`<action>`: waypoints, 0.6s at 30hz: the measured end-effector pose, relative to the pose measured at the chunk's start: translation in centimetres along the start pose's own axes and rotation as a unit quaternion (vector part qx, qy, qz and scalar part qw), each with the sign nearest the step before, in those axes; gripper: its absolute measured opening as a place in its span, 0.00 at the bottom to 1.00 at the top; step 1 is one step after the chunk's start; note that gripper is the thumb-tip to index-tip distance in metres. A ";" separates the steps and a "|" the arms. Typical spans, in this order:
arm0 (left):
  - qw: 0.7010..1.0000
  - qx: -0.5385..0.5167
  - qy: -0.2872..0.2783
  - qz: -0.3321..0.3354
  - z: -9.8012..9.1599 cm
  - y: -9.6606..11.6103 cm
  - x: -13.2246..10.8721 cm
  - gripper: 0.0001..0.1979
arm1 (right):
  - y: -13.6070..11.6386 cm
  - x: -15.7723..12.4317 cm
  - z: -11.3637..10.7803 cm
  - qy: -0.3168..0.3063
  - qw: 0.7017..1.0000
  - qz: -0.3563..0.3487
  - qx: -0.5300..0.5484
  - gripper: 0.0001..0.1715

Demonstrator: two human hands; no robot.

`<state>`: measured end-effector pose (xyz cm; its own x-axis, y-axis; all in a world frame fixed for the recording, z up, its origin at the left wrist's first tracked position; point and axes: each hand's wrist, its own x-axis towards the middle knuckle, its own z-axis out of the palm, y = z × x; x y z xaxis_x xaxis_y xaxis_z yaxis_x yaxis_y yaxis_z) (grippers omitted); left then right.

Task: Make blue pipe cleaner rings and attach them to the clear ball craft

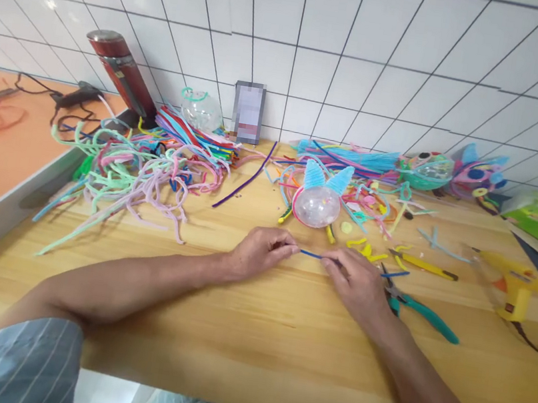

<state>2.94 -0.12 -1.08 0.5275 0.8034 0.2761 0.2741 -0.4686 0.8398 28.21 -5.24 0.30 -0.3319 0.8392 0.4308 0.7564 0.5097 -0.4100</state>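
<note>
A dark blue pipe cleaner point(310, 253) is stretched between my two hands, low over the wooden table. My left hand point(261, 251) pinches its left end between thumb and fingers. Further right, my right hand point(353, 278) grips the same pipe cleaner, and a blue tip comes out beyond its far side. Just behind the hands sits a clear plastic ball point(317, 207) with two light blue pointed ears and a pink band around it. Teal-handled pliers point(427, 314) lie beside my right hand, partly hidden by it.
A tangle of pastel pipe cleaners point(141, 176) covers the left. A thermos point(121, 72) and a phone point(248, 112) lean against the tiled wall. To the right are a yellow utility knife point(424, 264), a yellow glue gun point(513, 288) and a decorated ball point(426, 170).
</note>
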 end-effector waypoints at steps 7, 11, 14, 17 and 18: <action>0.986 0.089 0.066 0.125 -0.4 -0.3 0.1 0.05 | 0.3 -0.2 0.3 -0.013 0.999 -0.030 0.008 0.06; 0.988 0.076 0.092 0.101 -0.4 -0.6 0.3 0.05 | 0.0 -0.3 0.5 -0.028 0.998 -0.049 0.008 0.07; 0.990 0.073 0.091 0.082 -0.5 -0.8 0.3 0.06 | -0.3 -0.3 0.7 -0.025 0.998 -0.055 0.000 0.08; 0.982 0.125 0.055 0.127 -0.4 -0.6 0.0 0.12 | -0.5 -0.2 0.7 -0.014 0.999 -0.051 0.003 0.08; 0.977 0.148 0.039 0.146 -0.3 -0.6 -0.1 0.13 | -0.6 -0.2 0.7 -0.010 0.999 -0.049 0.005 0.08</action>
<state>2.46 0.19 -1.45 0.5578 0.6399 0.5285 0.3485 -0.7585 0.5506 27.46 -5.62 -0.12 -0.4153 0.7888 0.4531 0.7141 0.5913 -0.3747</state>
